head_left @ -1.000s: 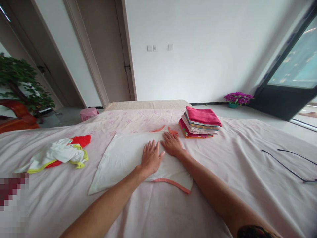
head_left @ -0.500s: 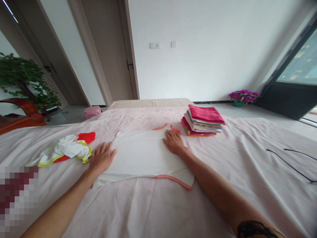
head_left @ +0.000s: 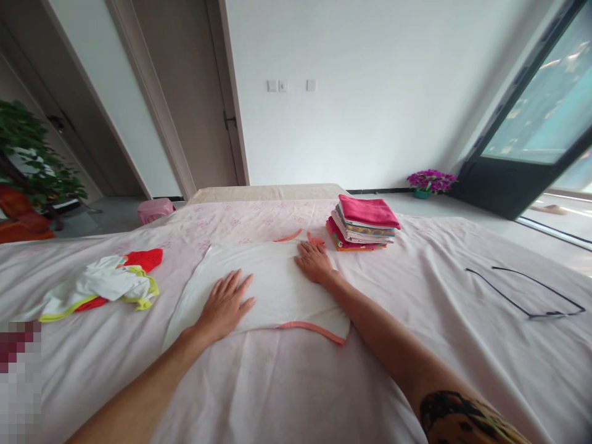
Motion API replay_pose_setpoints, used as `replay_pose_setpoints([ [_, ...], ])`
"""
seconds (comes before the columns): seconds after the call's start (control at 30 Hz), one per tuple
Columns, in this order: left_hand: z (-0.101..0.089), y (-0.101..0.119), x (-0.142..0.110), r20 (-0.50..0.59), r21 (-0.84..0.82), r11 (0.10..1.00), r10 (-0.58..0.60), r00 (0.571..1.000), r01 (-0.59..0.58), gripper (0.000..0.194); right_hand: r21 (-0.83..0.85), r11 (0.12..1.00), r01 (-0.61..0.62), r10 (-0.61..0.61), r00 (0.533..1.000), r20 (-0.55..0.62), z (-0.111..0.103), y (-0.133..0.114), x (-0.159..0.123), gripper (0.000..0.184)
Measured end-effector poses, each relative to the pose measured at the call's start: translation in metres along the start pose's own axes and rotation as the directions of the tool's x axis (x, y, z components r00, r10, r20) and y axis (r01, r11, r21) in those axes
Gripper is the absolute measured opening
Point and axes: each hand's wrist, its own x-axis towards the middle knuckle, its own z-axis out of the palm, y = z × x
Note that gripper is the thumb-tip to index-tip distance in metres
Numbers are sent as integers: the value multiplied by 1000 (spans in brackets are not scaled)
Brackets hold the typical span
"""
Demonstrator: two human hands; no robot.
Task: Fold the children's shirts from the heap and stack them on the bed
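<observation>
A white garment with orange trim [head_left: 272, 283] lies spread flat on the pink bedsheet [head_left: 416, 320]. My left hand [head_left: 225, 303] rests flat on its left half, fingers apart and stretched forward. My right hand [head_left: 314, 264] lies flat on the garment's far right corner, fingers spread, close to an orange strap. Neither hand holds anything.
A stack of folded clothes with a pink one on top [head_left: 362, 222] sits just beyond my right hand. A crumpled white, yellow and red garment [head_left: 108, 283] lies at the left. A thin black wire hanger [head_left: 527, 293] lies at the right. A pink stool [head_left: 153, 211] stands beyond the bed.
My left hand slid from the garment's left edge back toward its middle. The right hand stayed on the far corner. The camera view shifted slightly.
</observation>
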Motion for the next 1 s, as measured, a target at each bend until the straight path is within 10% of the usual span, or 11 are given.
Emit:
replay_pose_setpoints([
  [0.3,13,-94,-27,-88,159,957,-230,969,241,61,26,999,29,-30,997,70,-11,-2,-2,51],
  [0.63,12,-88,-28,-172,202,942,-235,957,267,59,211,959,190,-185,982,-43,-67,10,-71,39],
  [1.0,15,-94,-28,-208,106,977,-162,965,187,61,336,839,429,-506,841,191,-108,2,-201,50],
])
